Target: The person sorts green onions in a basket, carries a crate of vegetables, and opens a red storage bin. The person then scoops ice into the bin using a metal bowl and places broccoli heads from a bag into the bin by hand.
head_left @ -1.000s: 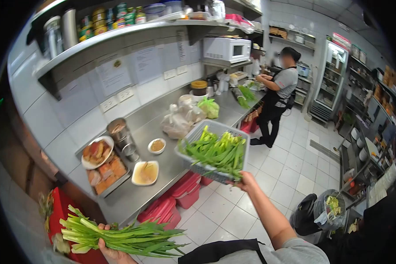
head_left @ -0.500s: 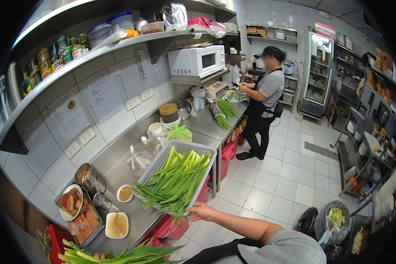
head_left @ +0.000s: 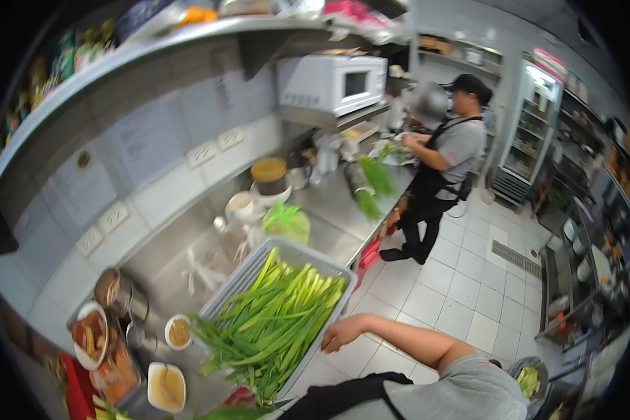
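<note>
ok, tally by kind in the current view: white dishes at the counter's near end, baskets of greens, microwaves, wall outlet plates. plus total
White dishes: 3 (oval dish, round bowl, square bowl)
Basket of greens: 1
Microwave: 1
Wall outlet plates: 4
Total: 9

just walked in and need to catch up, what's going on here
The person wearing the camera has their right hand at the near side of a grey tray piled with long green leaves; whether it grips the tray is unclear. Their left hand is out of view. The tray is by the steel counter. Farther along, a co-worker stands with both hands at some leafy greens.
</note>
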The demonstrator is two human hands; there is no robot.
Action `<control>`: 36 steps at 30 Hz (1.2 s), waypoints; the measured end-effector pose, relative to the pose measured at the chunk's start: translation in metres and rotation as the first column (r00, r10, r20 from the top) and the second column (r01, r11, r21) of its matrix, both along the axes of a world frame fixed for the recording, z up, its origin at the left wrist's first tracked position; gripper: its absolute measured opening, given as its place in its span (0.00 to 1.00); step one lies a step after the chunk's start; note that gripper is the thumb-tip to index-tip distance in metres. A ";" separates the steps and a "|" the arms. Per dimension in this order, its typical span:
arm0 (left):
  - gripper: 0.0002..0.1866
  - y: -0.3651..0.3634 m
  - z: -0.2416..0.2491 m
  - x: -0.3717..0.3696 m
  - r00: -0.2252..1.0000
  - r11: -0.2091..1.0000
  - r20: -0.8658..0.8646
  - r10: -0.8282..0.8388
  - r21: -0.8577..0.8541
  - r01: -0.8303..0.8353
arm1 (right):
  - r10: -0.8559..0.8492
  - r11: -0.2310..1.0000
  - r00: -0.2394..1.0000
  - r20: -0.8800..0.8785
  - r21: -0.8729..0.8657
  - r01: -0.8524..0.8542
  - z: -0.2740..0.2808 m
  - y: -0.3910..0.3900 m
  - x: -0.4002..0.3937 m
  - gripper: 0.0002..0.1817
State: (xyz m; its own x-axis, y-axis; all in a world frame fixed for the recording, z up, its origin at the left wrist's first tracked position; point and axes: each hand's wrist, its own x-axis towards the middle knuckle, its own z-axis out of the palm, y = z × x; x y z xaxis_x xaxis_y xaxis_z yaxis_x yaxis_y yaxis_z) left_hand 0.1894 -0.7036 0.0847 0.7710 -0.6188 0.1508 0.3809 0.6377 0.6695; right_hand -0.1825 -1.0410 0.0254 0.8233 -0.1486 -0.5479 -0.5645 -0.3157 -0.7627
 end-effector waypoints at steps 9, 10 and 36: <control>0.26 -0.104 0.060 -0.016 0.997 0.988 0.064 -0.050 -0.143 0.058 | -0.131 0.945 0.967 0.220 -0.267 0.189 0.102 -0.098 -0.020 0.17; 0.26 -0.114 0.066 -0.019 0.994 0.994 0.113 -0.011 -0.111 0.024 | -0.153 0.932 0.948 0.279 -0.277 0.232 0.104 -0.111 -0.011 0.17; 0.29 -0.039 0.116 -0.129 0.541 0.419 0.353 0.764 0.366 -0.831 | 0.544 0.676 0.834 0.094 -0.638 -0.369 -0.028 -0.200 0.174 0.51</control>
